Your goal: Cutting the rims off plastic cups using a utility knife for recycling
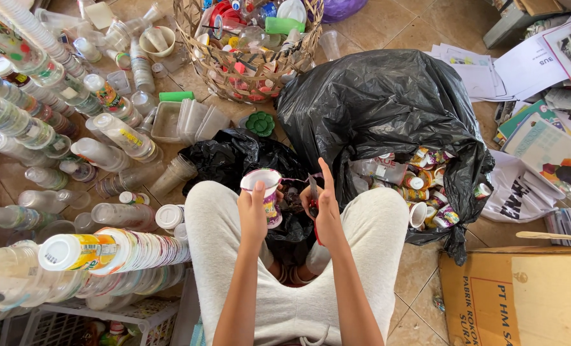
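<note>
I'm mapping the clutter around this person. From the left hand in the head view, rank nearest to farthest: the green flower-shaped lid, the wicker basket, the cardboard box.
1. Green flower-shaped lid: on the floor just beyond the left hand.
2. Wicker basket: farther ahead, at the top.
3. Cardboard box: far off to the right, at the lower corner.

A wicker basket (pixel 247 77) of plastic scraps sits at twelve o'clock, stacked clear cups (pixel 23 122) at nine, scattered papers (pixel 541 96) at two, a cardboard box (pixel 522 301) at four.
</note>
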